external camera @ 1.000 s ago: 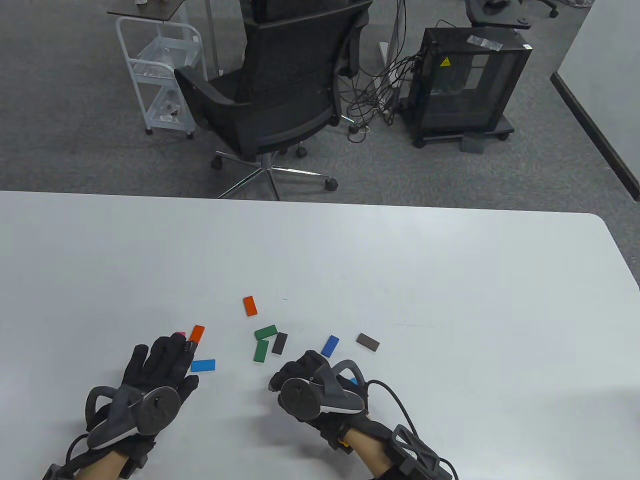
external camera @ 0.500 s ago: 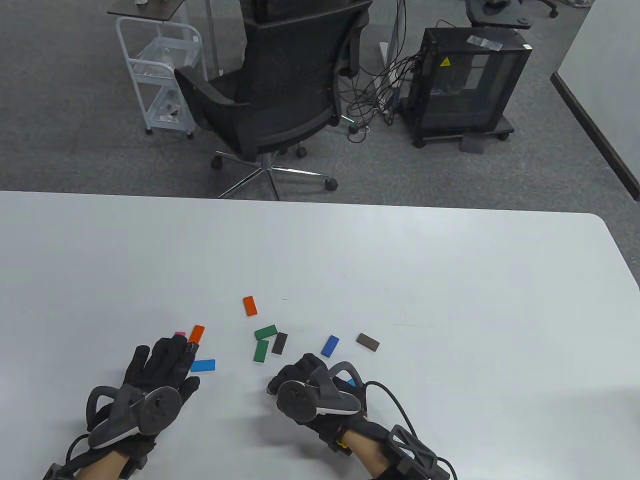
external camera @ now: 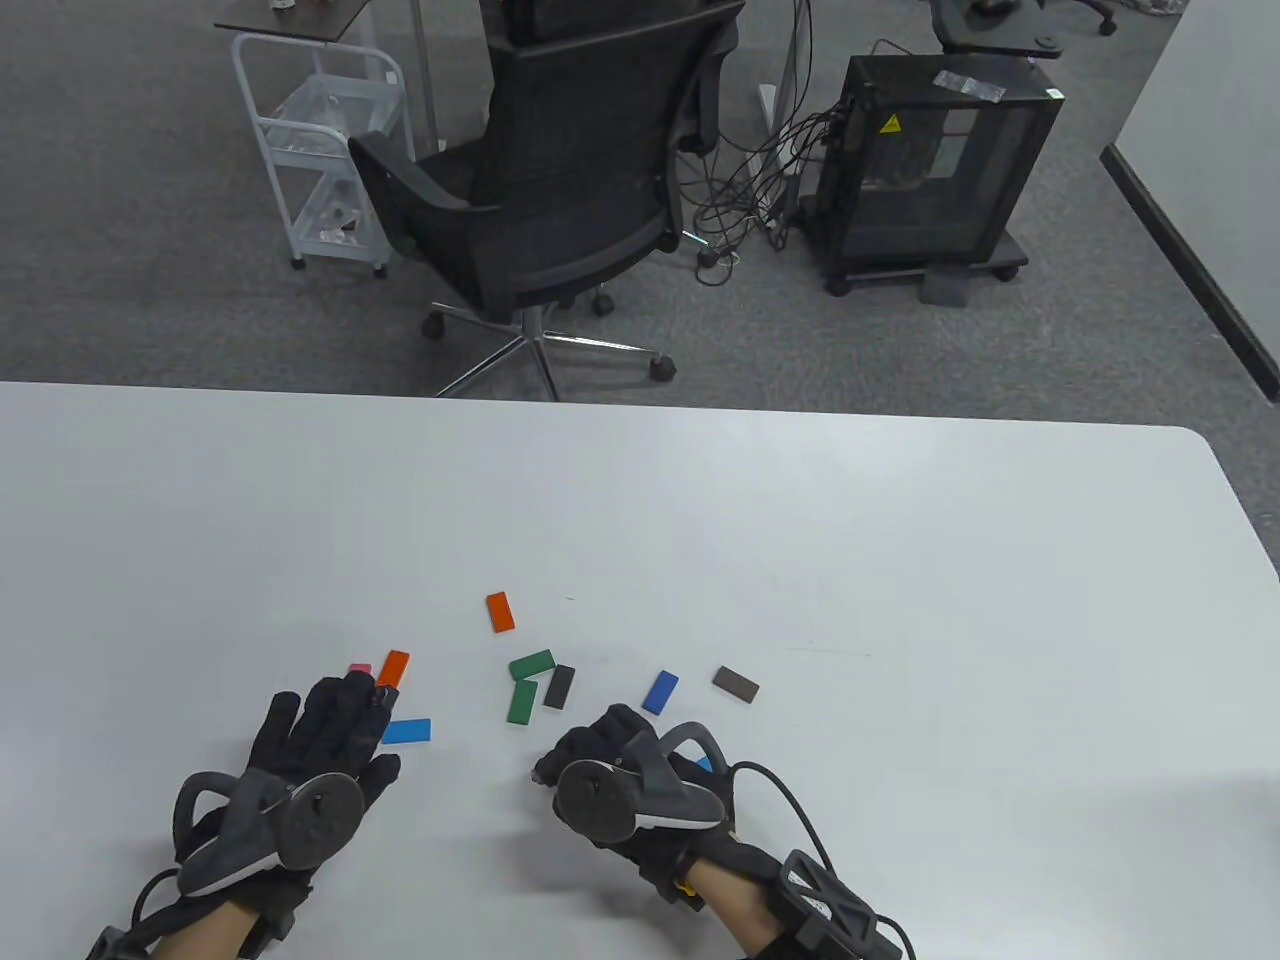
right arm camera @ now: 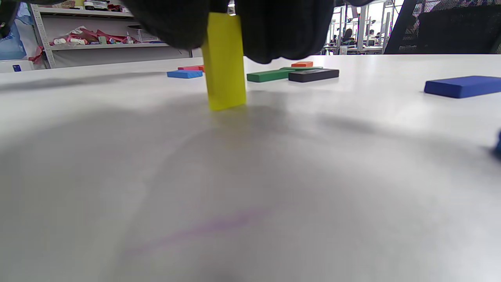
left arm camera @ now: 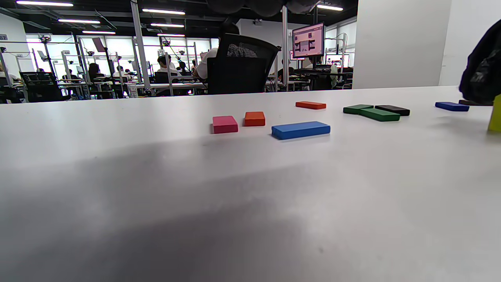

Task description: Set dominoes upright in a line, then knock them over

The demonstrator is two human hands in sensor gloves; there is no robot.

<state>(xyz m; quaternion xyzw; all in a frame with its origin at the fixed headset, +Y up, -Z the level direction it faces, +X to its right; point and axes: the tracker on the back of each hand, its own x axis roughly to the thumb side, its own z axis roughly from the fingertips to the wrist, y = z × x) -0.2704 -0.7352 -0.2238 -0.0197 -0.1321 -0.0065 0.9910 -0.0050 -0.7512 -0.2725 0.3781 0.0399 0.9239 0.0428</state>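
A yellow domino point(right arm camera: 225, 62) is held upright on the white table point(external camera: 900, 560), its lower end on the surface and its top pinched by the fingers point(right arm camera: 289, 27) of the right hand point(external camera: 620, 770); in the table view it is hidden under that hand. The first domino of the line is judged to be in the act of being stood, and none is seen standing free. The left hand point(external camera: 310, 745) is laid flat on the table with fingers extended, holding nothing, just beside a light blue domino point(external camera: 406, 731), an orange one point(external camera: 393, 668) and a pink one point(left arm camera: 224, 124). Further pieces lie flat: two green dominoes point(external camera: 526, 682), a black one point(external camera: 559, 687), a dark blue one point(external camera: 660, 692), a brown one point(external camera: 736, 684) and a second orange one point(external camera: 500, 612). Next, a gentle, straight release is called for, so that the yellow piece is not tipped, after which another flat piece must be fetched.
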